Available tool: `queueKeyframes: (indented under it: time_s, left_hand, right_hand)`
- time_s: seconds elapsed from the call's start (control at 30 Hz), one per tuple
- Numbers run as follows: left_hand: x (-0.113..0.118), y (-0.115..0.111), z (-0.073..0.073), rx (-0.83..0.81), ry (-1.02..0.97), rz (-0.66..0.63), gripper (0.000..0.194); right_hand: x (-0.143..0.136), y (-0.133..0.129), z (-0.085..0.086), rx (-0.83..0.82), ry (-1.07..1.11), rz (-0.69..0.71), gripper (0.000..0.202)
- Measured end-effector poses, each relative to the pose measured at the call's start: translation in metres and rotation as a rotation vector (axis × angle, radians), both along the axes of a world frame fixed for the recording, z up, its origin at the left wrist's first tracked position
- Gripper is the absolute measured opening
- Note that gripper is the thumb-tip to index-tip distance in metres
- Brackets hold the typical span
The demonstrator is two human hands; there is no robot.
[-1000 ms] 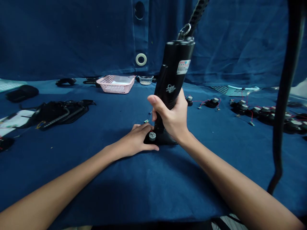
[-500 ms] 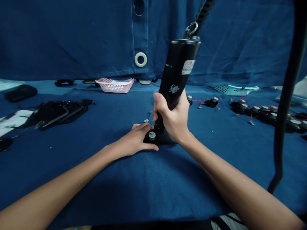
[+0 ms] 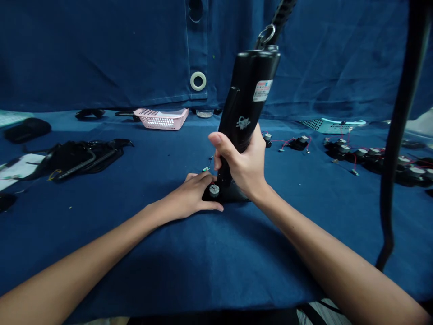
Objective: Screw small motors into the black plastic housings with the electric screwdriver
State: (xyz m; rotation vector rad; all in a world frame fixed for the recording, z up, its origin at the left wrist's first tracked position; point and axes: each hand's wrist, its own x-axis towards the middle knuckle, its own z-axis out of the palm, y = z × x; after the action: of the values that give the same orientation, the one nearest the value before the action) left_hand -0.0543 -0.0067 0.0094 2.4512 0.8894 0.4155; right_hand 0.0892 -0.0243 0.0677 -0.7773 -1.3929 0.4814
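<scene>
My right hand [image 3: 241, 162] is wrapped round a black electric screwdriver [image 3: 248, 99], which tilts with its top to the right and hangs from a cord by a metal ring. Its lower end meets a black part [image 3: 233, 194] on the blue cloth; the tip itself is hidden. Thumb and fingers of my left hand [image 3: 192, 196] grip the left end of that part, around a round silvery piece [image 3: 214, 190]. A small green board [image 3: 206, 169] on thin wires lies just beyond my left fingers.
A pink basket [image 3: 162, 120] and a teal basket [image 3: 333, 126] stand at the back. Black parts with red wires [image 3: 374, 155] line the right side. Black pieces [image 3: 84, 158] lie at left. A thick black cable [image 3: 394, 149] hangs at right.
The screwdriver's top has shifted slightly left, and my right thumb has moved a little outward on it. My left hand stays on the black part.
</scene>
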Motion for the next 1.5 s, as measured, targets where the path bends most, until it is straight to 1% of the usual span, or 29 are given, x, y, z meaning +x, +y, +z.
queueKeyframes:
  time_s: [0.2,0.33,0.4,0.57,0.73,0.97,1.2,1.5]
  left_hand:
    - [-0.001,-0.003,0.007,0.064,0.068,-0.021,0.061]
    - [0.001,-0.002,0.009,0.15,0.111,-0.056,0.063]
    - [0.002,-0.001,0.01,0.167,0.132,-0.067,0.063]
    - [0.002,0.001,0.014,0.099,0.143,-0.05,0.06]
    - [0.002,0.0,0.016,0.101,0.16,-0.043,0.062]
    - [0.006,-0.003,0.024,0.09,0.219,-0.059,0.062]
    - [0.003,-0.001,0.019,0.099,0.189,-0.076,0.062]
    - [0.006,-0.001,0.02,0.099,0.199,-0.058,0.058]
  right_hand:
    - [0.0,0.001,0.0,-0.001,-0.024,-0.007,0.042]
    - [0.0,0.0,0.0,0.007,-0.016,0.0,0.042]
    - [0.0,-0.001,0.0,-0.005,-0.013,-0.007,0.043]
    - [0.0,-0.001,0.0,-0.02,-0.027,-0.03,0.045]
    - [-0.001,0.0,-0.001,-0.013,-0.045,-0.048,0.046]
    - [0.0,0.0,-0.001,0.0,-0.068,-0.06,0.045]
    - [0.0,0.0,-0.004,0.013,-0.106,-0.09,0.042]
    - [0.0,0.0,-0.004,0.031,-0.111,-0.107,0.04]
